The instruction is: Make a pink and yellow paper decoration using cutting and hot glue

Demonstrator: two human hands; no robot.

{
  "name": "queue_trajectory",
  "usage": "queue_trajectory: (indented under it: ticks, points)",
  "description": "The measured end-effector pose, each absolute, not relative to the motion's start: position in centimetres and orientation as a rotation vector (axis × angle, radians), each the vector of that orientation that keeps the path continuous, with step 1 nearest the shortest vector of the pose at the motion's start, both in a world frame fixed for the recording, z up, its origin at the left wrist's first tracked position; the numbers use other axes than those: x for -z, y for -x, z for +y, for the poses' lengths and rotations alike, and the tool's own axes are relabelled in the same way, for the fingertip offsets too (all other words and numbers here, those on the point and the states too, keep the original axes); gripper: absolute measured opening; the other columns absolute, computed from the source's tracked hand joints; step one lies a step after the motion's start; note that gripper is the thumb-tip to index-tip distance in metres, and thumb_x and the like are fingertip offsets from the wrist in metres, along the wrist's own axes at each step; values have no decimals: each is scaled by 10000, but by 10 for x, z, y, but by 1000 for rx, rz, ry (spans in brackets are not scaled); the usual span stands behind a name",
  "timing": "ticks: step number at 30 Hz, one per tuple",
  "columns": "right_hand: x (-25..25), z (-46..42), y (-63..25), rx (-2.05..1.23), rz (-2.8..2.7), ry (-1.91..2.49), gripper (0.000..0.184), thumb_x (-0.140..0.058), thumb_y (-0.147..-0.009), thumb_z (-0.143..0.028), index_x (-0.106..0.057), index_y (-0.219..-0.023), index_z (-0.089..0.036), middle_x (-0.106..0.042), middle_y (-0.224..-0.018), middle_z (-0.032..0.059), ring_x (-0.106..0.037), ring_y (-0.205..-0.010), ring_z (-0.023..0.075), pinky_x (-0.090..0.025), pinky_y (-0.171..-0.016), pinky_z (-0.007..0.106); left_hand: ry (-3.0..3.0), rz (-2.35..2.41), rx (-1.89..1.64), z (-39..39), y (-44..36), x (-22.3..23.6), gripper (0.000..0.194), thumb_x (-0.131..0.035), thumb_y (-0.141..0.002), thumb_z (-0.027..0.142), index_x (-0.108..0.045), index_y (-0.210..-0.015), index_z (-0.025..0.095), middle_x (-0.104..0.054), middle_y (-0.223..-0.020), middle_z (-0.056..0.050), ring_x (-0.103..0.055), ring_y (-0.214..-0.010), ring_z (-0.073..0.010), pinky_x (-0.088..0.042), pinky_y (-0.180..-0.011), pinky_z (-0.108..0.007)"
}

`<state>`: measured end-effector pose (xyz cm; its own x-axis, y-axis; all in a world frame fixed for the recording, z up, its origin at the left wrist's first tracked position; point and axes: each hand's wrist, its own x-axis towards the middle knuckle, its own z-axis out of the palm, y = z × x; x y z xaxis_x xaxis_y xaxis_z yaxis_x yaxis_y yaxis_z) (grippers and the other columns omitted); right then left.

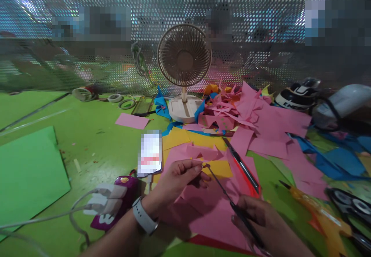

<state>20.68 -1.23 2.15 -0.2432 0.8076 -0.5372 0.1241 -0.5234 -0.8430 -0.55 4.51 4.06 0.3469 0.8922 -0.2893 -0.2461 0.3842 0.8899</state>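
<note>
My left hand [181, 174], with a pale watch band on its wrist, is closed in a pinch over the pink paper [203, 205]. A tiny piece at its fingertips is too small to make out. My right hand [261, 222] is wrapped round a thin tool with a black handle [243, 218] and a slender dark shaft. The shaft slants up and left, and its tip is right by my left fingertips; I cannot tell the tool's exact kind. Beyond the right hand lies a red and black utility knife [243, 166]. A folded pink paper piece [203, 150] sits behind the left fingers.
A small fan [184, 62] stands at the back, beside a heap of pink scraps [246, 106]. To the left are a phone [150, 152], a purple power strip [127, 189] with cables and a green sheet [29, 179]. An orange glue gun [315, 210] and scissors [353, 206] lie right.
</note>
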Motion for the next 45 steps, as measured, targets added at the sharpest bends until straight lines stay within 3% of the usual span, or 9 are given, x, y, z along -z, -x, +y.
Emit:
queue_trajectory:
  ticks: [20, 31, 45]
  points:
    - [-21, -14, -206, -1790, -1172, 1569, 487, -784, -533, -522, -427, -603, -198, -394, -452, -92, -320, -377, 35, -228, -366, 166, -879, 869, -791, 43, 6, -37, 284, -655, -795, 370, -628, -912, 113, -720, -805, -99, -662, -658, -147, -499, -660, -273]
    - [-20, -11, -206, -1763, -1047, 1522, 491, -813, -522, -447, -399, -575, -189, -356, -454, -97, -251, -415, 29, -192, -396, 168, -832, 920, -823, 43, 4, -45, 236, -658, -800, 318, -636, -890, 101, -726, -774, -93, -658, -624, -121, -493, -620, -230]
    - [-22, -13, -205, -1785, -1111, 1523, 509, -781, -546, -527, -406, -589, -186, -393, -461, -95, -307, -391, 22, -240, -375, 153, -813, 885, -901, 44, 4, -43, 247, -679, -779, 310, -619, -894, 100, -723, -770, -86, -659, -630, -122, -502, -636, -230]
